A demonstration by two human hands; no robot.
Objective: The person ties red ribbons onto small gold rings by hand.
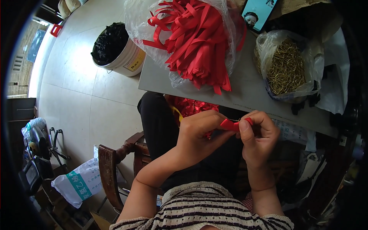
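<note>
Short red ribbon pc btwn L hand & R hand, over lap nr tabletop edge — both hands' fingers pinching it, L at its L end, R over its R part. Narrow, bright red, slightly bent — R tip pokes out.

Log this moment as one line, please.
left hand: holding red ribbon | right hand: pinching same ribbon | table: bagged ribbons, bagged gold metal pieces | floor: bucket
</note>
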